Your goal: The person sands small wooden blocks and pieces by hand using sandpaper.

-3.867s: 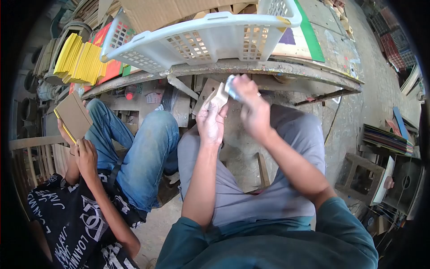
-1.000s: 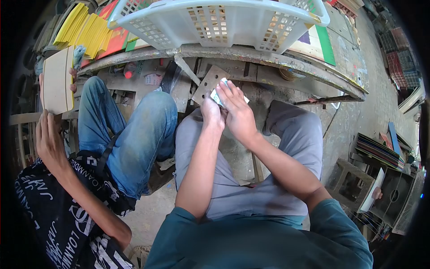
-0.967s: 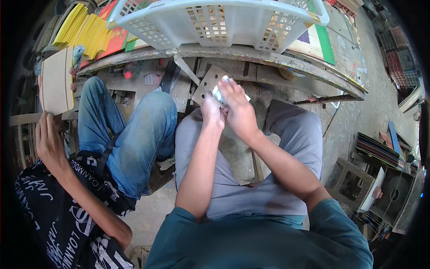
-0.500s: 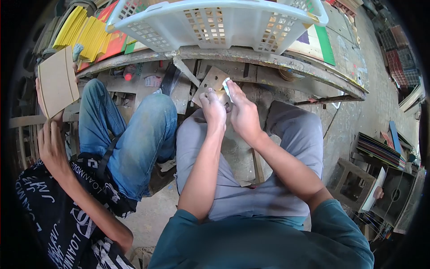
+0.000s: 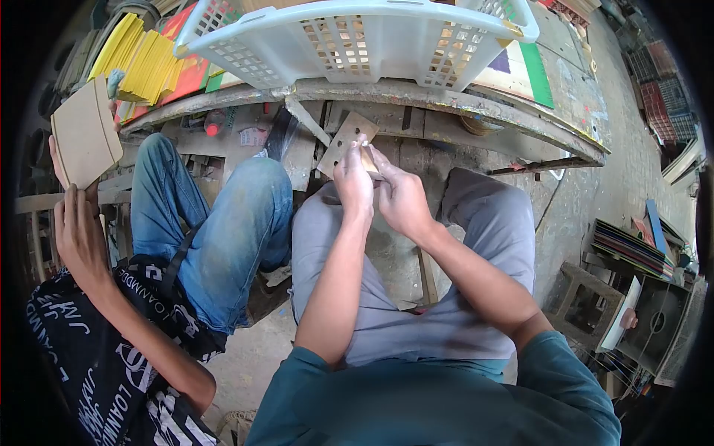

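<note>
My left hand (image 5: 352, 184) and my right hand (image 5: 401, 196) meet above my knees, their fingers closed round a small wooden piece (image 5: 366, 158) that shows only partly between them. Something small and pale lies at my fingertips, too small to name. Just beyond my hands is a flat wooden board (image 5: 346, 136) with dark round holes, tilted, its near edge hidden by my hands.
A white plastic crate (image 5: 401, 44) stands on the workbench (image 5: 520, 130) ahead. Yellow sheets (image 5: 152, 63) are at its left. A co-worker beside me on the left holds a tan board (image 5: 88, 134). Stacked boards (image 5: 632, 249) lie at right.
My right hand has come down and inward, its fingers now bent near the left ones. The co-worker's board has shifted slightly left and down.
</note>
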Demonstrator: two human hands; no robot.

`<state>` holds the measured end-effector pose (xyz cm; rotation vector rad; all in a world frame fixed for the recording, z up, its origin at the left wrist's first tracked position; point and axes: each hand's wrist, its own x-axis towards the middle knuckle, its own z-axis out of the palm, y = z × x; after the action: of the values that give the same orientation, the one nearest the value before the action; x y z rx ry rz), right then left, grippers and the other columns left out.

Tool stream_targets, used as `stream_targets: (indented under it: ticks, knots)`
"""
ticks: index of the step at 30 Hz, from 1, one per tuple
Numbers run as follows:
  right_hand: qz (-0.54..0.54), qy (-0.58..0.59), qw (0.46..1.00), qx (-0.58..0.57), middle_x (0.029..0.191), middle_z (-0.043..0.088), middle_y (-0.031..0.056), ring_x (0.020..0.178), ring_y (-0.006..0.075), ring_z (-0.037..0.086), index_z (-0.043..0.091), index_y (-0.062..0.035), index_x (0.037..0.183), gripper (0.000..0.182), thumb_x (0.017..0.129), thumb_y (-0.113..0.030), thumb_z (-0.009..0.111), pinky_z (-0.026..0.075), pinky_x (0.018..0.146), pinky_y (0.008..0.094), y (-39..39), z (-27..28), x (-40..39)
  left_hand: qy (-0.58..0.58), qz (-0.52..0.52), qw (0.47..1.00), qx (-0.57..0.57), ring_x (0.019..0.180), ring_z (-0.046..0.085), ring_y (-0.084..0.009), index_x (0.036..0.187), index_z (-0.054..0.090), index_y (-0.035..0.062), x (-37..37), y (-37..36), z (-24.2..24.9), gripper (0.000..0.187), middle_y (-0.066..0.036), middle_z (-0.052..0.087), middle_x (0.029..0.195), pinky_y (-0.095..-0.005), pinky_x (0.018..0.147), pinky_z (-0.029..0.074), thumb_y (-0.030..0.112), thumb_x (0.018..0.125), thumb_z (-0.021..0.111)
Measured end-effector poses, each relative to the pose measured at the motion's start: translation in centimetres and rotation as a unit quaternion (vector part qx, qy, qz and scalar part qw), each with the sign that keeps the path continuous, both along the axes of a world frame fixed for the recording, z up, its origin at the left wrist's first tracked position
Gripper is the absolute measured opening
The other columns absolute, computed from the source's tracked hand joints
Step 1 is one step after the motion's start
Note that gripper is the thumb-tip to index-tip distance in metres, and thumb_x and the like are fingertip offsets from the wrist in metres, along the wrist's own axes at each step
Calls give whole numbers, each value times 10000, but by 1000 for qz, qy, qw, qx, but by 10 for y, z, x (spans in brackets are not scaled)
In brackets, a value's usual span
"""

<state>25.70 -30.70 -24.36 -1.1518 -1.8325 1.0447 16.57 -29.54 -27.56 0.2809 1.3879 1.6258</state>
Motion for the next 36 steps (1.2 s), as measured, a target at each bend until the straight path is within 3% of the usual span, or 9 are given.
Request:
stream_targets:
  ticks: [7,12,19,27,28,29,32,35,36]
  knots:
    - [75,41,996,18,1362,372,316,1318,398,329,353,81,1352,669,687,112,421,258,1110,398,-26,8,-3,32,4,999,0,790,526,-154,862,551,-4,-23,-2,-19,222,-60,546,847,-311,748,420,185,922,451]
    - [111,50,992,-15,1439,253,320,1381,390,215,307,120,1360,590,853,-119,492,169,1136,398,-34,14,2,-55,37,998,-1,748,512,-146,819,541,8,-24,1,-29,200,-52,537,807,-304,715,421,167,906,456]
    - [13,90,983,-159,1393,317,346,1325,399,330,220,148,1379,682,960,-356,407,227,1110,325,9,22,-2,89,-36,993,72,696,490,-88,800,551,17,4,-7,-11,256,-2,540,751,-259,635,402,199,930,427]
    - [16,48,998,-46,1407,313,327,1346,406,288,277,129,1368,677,926,-345,472,204,1123,387,-21,5,-3,165,-30,981,97,671,475,-109,753,513,0,-5,-9,-23,248,-23,508,725,-287,619,404,174,912,433]
    - [-11,73,991,-110,1398,339,315,1337,400,310,303,121,1360,657,920,-333,478,214,1120,385,-2,6,-5,-68,41,992,96,696,497,-111,763,506,4,8,-4,-23,252,-21,512,731,-277,636,413,190,916,435]
    - [-14,72,991,-109,1398,339,315,1337,400,310,303,121,1360,657,920,-333,478,214,1120,385,-5,7,-3,92,-22,991,92,704,514,-103,783,516,24,7,-11,-21,240,-14,507,723,-267,627,423,203,920,433]
    - [40,13,999,1,1461,289,251,1371,340,275,284,91,1391,597,945,-277,435,185,1124,374,-32,15,0,-139,4,986,91,570,522,-130,766,527,68,-5,-4,-23,221,-31,513,659,-263,536,442,216,907,443]
    - [50,-17,998,40,1370,354,344,1320,428,327,304,141,1350,740,875,-369,553,219,1117,419,-32,23,-2,-90,23,996,-8,561,545,-177,758,495,68,-6,-7,9,207,-48,530,667,-310,562,496,217,890,439]
    - [34,-1,999,-17,1373,344,350,1322,433,319,300,144,1349,757,869,-379,561,213,1118,431,-13,19,-6,-87,15,993,80,561,546,-180,753,499,68,4,-7,-10,213,-51,537,678,-316,557,496,222,889,441]
